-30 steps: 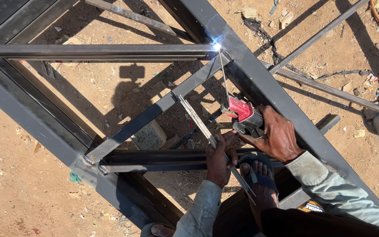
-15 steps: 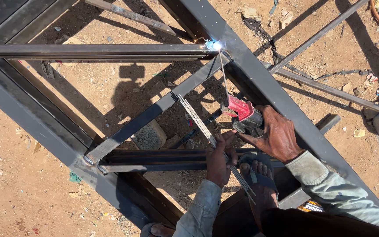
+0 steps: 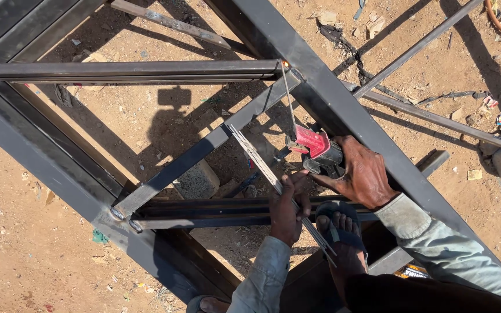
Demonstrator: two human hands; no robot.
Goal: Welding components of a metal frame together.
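Two hands work at the steel frame (image 3: 343,116): the right hand (image 3: 366,174) clasps the red electrode holder (image 3: 314,145), its thin stiff rod (image 3: 288,98) pointing toward 12 o'clock, best gripped by the insulated handle, while the left hand (image 3: 288,208) pinches light spare rods (image 3: 273,179).

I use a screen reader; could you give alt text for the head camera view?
The right hand holds a red welding electrode holder to a dark steel frame; the left hand grips spare rods.
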